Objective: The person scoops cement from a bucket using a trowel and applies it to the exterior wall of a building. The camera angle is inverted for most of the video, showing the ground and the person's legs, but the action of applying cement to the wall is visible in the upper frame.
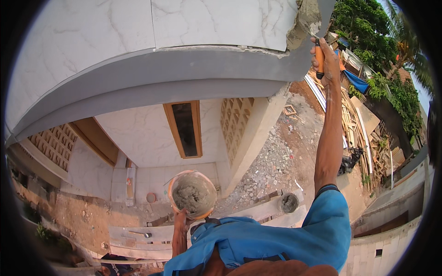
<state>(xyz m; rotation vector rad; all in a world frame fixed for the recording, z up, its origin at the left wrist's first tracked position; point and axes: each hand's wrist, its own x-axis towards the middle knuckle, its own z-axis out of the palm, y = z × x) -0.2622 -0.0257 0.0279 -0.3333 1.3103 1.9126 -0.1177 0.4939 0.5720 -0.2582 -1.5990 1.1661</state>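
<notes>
My right hand (328,62), raised at the upper right with the arm stretched out, is closed round the orange and black handle of a trowel (319,57). The trowel's tip end meets grey wet mortar (301,25) at the corner beside marbled white tiles (225,23); much of its blade cannot be made out. Low in the middle, my left hand (180,218) grips the near left side of a pale bucket (207,184). Grey mortar (189,198) lies inside that bucket. A painted grey beam (184,69) runs under the tiles.
Planks (138,237) form a platform below me, with a hammer (142,234) on it. A second bucket (289,202) with mortar stands to the right. Rubble (269,161) covers the ground below, and stacked timber (359,124) lies at the right. A person (115,267) shows partly at the lower left.
</notes>
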